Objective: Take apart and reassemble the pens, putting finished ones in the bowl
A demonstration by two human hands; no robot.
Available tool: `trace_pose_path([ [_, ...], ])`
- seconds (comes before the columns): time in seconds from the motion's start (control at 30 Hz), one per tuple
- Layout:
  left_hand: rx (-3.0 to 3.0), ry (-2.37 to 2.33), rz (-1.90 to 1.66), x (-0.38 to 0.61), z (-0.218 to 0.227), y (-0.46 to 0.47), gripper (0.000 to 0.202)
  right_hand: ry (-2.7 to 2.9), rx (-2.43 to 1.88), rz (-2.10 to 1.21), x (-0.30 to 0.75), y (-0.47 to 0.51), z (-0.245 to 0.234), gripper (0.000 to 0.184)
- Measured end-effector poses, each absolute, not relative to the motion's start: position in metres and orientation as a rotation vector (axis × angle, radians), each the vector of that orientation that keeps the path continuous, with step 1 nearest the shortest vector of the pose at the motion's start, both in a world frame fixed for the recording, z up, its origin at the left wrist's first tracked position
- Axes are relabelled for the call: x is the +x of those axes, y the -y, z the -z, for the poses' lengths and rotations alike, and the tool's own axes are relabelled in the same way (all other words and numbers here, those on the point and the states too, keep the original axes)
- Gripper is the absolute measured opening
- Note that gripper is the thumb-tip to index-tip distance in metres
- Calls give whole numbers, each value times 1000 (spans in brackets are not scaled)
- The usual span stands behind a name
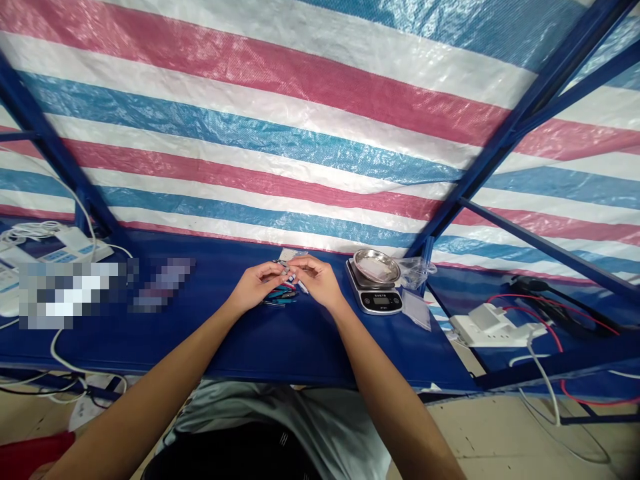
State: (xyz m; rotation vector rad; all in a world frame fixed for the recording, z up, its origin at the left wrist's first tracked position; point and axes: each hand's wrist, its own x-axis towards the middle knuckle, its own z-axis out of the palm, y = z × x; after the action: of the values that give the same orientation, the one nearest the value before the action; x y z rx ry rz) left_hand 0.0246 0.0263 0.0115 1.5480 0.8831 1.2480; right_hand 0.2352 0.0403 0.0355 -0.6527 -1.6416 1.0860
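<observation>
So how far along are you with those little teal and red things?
Done: hard to tell; the steel bowl on the digital scale shows nothing clear. In hand: the left hand and right hand pinch a small thin piece together. Remaining: a little heap of teal and red parts lies on the blue table below them.

Thin silver-white pc point(301, 284), tilted, just above small teal & red pcs point(280, 298).

Striped tarp point(320, 133), white power strip point(487, 327)
</observation>
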Motion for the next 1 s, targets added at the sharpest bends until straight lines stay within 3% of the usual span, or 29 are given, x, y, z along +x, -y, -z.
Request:
trace_pose_path([
  [0.17, 1479, -875, -1234, 21, -10, -30, 45, 1570, -732, -1026, 239, -50, -29, 29],
  [0.3, 1409, -871, -1299, 17, -9, -34, 44, 1771, -1022, -597, 247, -62, -19, 17],
  [0.43, 1398, -892, -1378, 15, -10, -36, 44, 2084, -1211, -266, 251, -71, -12, 23],
  [0.73, 1398, -1157, -1448, 5, -8, -42, 50, 2309, -1462, -108, 249, -92, -21, 30],
  [1.0, 1874, -1235, -1518, 0, -9, -39, 30, 2656, -1485, 35, 229, -113, -42, 24],
])
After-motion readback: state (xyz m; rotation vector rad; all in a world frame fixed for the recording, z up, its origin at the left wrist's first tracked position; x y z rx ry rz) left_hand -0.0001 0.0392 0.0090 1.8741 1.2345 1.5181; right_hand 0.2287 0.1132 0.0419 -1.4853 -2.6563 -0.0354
